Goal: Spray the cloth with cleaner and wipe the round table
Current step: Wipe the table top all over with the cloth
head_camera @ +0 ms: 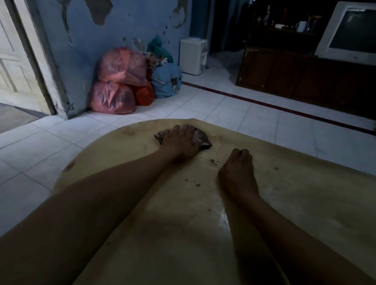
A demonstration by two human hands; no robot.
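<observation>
The left hand [181,140] lies flat on the cloth [203,138], fingers spread over it, pressing it to the far edge of the round bench [293,204], likely so the whole palm drives the wipe. The right hand [238,170] rests beside it on the bare top, fingers curled under and holding nothing (bracing, I'd guess). Dark crumbs [214,162] sit between the two hands, not yet swept up. A wet sheen [222,218] shows nearer the person. No cleaner bottle is in sight, and I can read no writing or labels anywhere.
</observation>
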